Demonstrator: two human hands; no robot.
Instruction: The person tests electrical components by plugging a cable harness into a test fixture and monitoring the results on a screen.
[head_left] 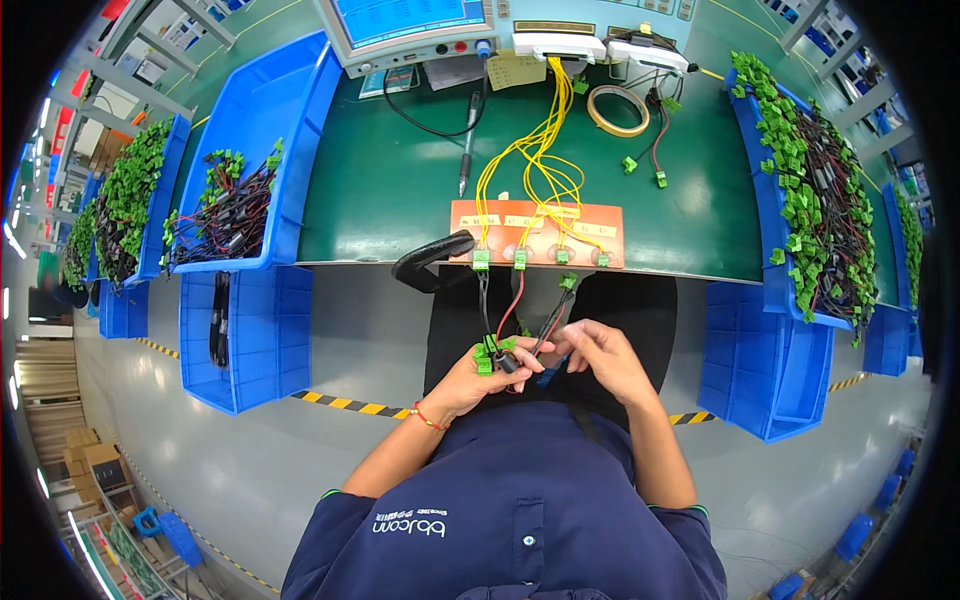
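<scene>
Our left hand grips the wire harness by its green connectors; our right hand pinches its wires; the harness runs lengthwise away toward the orange fixture at the desk edge.

Both hands hold a wire harness below the orange fixture.

An electronics assembly workshop: blue bins of wire harnesses, test instrument, green workbench.

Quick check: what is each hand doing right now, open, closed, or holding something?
Left hand: closed on a black and red wire harness with green plastic connectors.
Right hand: fingers pinched on the same harness's wires.
</scene>
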